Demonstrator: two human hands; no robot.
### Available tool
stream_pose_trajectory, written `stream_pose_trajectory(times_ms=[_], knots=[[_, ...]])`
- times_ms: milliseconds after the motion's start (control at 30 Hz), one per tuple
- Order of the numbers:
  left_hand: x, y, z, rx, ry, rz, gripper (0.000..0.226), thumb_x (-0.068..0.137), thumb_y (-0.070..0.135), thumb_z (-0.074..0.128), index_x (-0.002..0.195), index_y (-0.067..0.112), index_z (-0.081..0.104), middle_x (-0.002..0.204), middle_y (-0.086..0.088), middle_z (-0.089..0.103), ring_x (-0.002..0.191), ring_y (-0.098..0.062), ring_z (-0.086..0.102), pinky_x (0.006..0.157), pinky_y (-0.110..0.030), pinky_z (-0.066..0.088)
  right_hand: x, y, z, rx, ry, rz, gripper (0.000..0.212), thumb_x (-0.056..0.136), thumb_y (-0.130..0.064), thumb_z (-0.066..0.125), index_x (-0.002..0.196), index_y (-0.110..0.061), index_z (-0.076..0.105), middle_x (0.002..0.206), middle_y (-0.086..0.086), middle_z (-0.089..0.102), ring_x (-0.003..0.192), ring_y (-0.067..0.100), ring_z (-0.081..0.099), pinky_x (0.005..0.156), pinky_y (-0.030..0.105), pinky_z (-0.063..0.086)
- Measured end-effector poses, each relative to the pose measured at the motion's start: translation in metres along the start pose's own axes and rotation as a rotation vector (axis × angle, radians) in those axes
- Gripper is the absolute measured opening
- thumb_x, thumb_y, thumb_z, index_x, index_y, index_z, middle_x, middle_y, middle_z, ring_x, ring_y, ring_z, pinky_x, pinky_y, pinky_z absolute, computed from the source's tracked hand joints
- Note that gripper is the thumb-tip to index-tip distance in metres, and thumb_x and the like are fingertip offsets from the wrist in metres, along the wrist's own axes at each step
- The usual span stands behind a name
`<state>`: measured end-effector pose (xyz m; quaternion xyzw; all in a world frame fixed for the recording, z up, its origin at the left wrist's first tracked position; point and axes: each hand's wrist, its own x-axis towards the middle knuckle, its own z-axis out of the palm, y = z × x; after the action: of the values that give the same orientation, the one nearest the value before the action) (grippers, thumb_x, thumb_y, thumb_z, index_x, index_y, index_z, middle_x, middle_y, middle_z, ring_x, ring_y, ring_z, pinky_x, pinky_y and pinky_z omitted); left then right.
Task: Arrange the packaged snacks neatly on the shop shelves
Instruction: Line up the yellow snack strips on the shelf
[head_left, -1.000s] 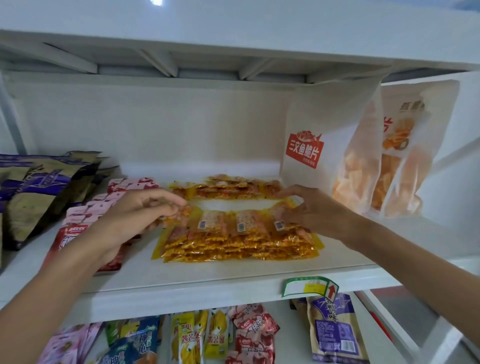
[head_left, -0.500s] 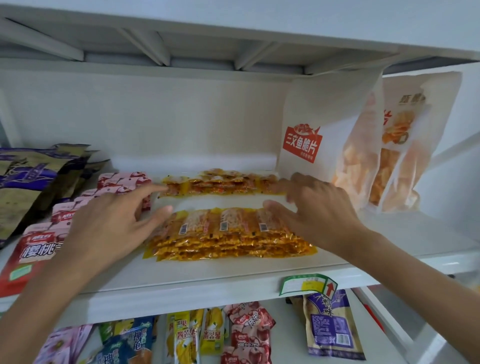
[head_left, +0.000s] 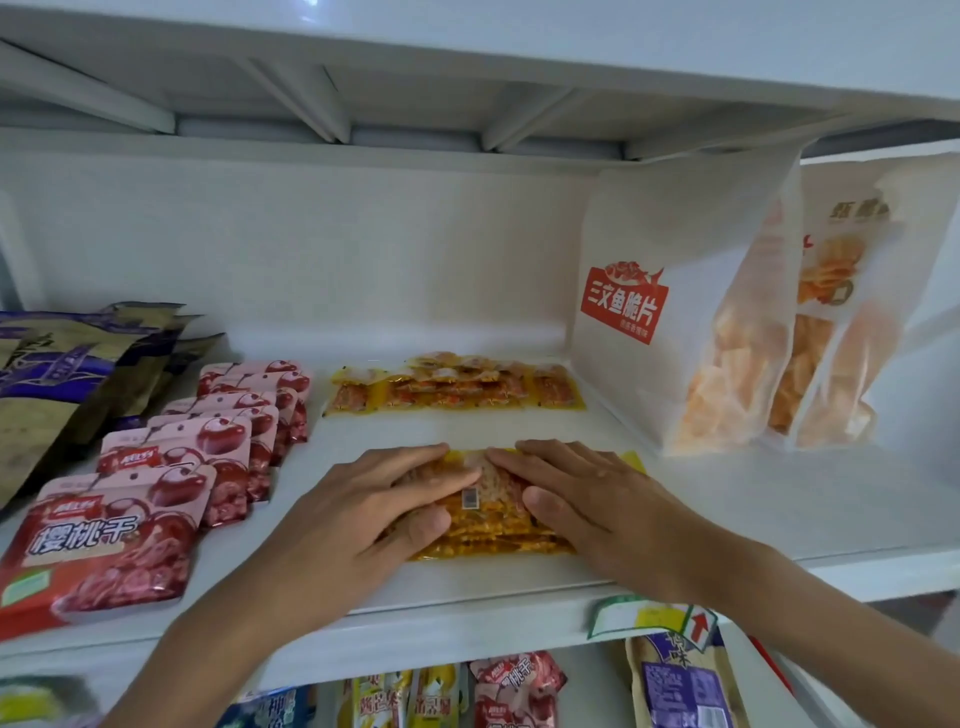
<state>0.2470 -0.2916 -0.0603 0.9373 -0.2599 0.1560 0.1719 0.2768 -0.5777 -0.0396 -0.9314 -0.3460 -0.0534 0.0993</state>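
Both hands, left (head_left: 363, 506) and right (head_left: 592, 499), press flat with straight fingers on the stack of yellow plastic snack sachets (head_left: 485, 512), lying crosswise near the white shelf's (head_left: 467, 618) front edge, equally close.

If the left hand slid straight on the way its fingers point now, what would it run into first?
The left hand lies flat on the front stack of yellow-orange snack packets, fingers pointing right and slightly back. Almost at once it would meet the right hand's fingers, which look nearly touching.
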Motion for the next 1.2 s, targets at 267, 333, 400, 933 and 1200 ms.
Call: stream_pose_trajectory(times_ms=[267, 333, 400, 933, 1200], knots=[[0.000, -0.003, 0.004, 0.035, 0.061, 0.038, 0.041, 0.103, 0.075, 0.019, 0.144, 0.079, 0.021, 0.161, 0.042, 0.018, 0.150, 0.013, 0.015, 0.120, -0.035, 0.032, 0.116, 0.034, -0.065, 0.138, -0.071, 0.082, 0.055, 0.111, -0.054, 0.033, 0.162, -0.032, 0.035, 0.168, -0.010, 0.033, 0.154, 0.014, 0.030, 0.124, 0.028, 0.020], [0.000, -0.001, 0.004, 0.044, 0.060, 0.040, 0.041, 0.102, 0.076, 0.018, 0.143, 0.079, 0.020, 0.162, 0.041, 0.017, 0.150, 0.013, 0.014, 0.120, -0.033, 0.031, 0.167, 0.049, -0.055, -0.072, -0.108, 0.128, 0.054, 0.113, -0.041, 0.035, 0.163, -0.021, 0.030, 0.170, 0.001, 0.030, 0.154, 0.021, 0.032, 0.123, 0.033, 0.024], [0.000, -0.001, 0.004, 0.058, 0.050, 0.042, 0.043, 0.101, 0.077, 0.013, 0.144, 0.079, 0.018, 0.163, 0.040, 0.015, 0.150, 0.013, 0.012, 0.121, -0.031, 0.028, 0.208, 0.065, -0.041, -0.154, -0.138, 0.187, 0.054, 0.114, -0.035, 0.036, 0.164, -0.017, 0.028, 0.170, 0.006, 0.030, 0.153, 0.026, 0.034, 0.123, 0.038, 0.028], [-0.002, -0.002, -0.001, 0.059, 0.027, 0.008, 0.052, 0.098, 0.080, 0.007, 0.148, 0.075, 0.019, 0.166, 0.039, 0.002, 0.152, 0.013, -0.008, 0.118, -0.015, 0.002, 0.261, 0.095, -0.042, -0.338, 0.245, 0.295, 0.026, 0.096, -0.043, 0.059, 0.100, -0.024, 0.075, 0.099, 0.005, 0.067, 0.093, 0.026, 0.065, 0.075, 0.035, 0.052], [-0.012, 0.011, -0.012, -0.023, 0.447, -0.018, 0.049, 0.103, 0.064, 0.044, 0.151, 0.053, 0.044, 0.166, 0.028, 0.026, 0.155, -0.002, 0.023, 0.122, -0.052, 0.031, 0.197, 0.036, -0.096, -0.136, 0.284, 0.097, 0.025, 0.097, -0.033, 0.056, 0.107, -0.026, 0.077, 0.097, -0.004, 0.075, 0.091, 0.018, 0.066, 0.083, 0.039, 0.058]])
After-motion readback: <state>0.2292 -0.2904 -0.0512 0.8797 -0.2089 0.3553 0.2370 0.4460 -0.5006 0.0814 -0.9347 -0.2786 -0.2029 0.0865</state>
